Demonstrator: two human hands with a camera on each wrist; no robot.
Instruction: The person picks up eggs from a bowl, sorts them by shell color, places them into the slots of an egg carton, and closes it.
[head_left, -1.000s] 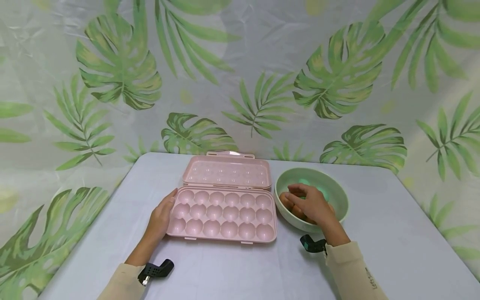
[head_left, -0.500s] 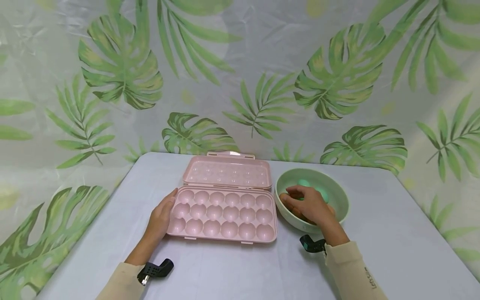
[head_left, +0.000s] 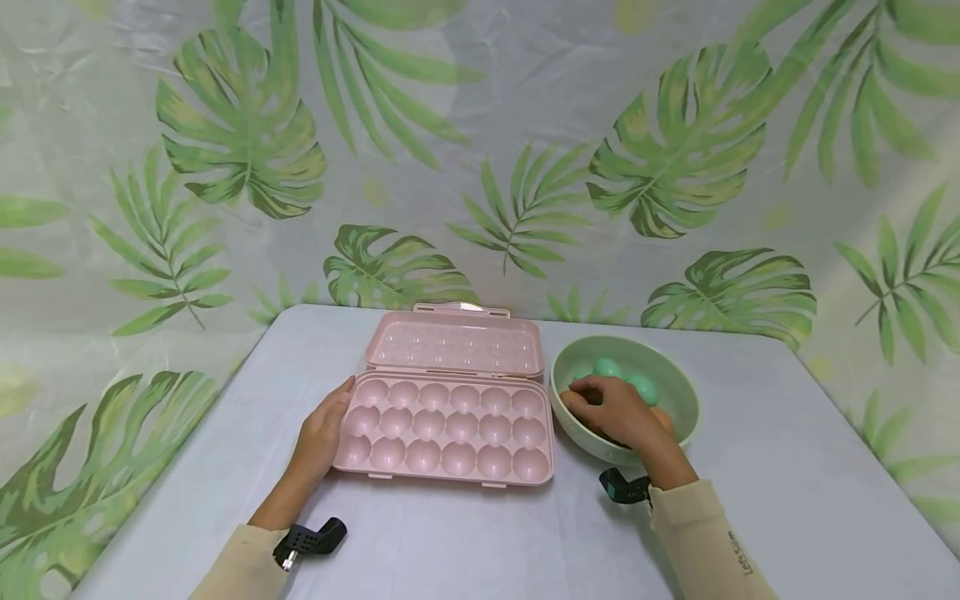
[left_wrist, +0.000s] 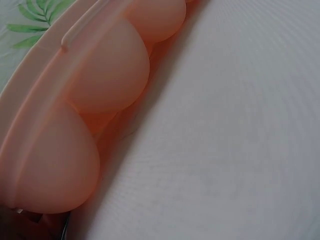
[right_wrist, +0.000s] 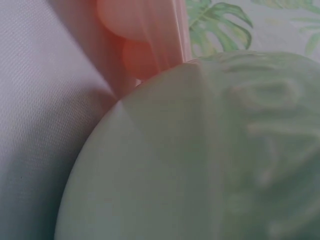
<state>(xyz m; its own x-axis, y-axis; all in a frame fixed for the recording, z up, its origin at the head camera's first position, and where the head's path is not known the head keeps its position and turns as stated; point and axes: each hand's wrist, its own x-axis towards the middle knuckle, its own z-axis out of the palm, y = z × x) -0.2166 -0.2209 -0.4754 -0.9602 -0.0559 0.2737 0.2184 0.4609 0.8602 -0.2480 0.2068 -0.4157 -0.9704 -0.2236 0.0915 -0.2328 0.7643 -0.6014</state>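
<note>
A pink egg box point(head_left: 446, 429) lies open on the table, its cups bare and its lid point(head_left: 455, 343) folded back. My left hand point(head_left: 322, 429) rests along the box's left side with fingers fairly straight. Rounded cups of the box fill the left of the left wrist view. To the right stands a light green bowl point(head_left: 681, 392) with green eggs point(head_left: 607, 367) and brown eggs point(head_left: 662, 417) in it. Reaching into that bowl, my right hand point(head_left: 622, 410) pinches a brown egg point(head_left: 570, 400) between curled fingers and thumb. The hand covers part of that egg and others below.
The bowl stands close against the box's right side; its outer wall point(right_wrist: 145, 165) fills much of the right wrist view. A white cloth point(head_left: 465, 542) covers the table. A leaf-printed curtain point(head_left: 525, 125) hangs behind. Black cameras point(head_left: 311, 539) sit on both wrists.
My right hand's fingers have closed down onto the brown egg at the bowl's left side, and more of the green eggs shows. The left hand and the box stay put.
</note>
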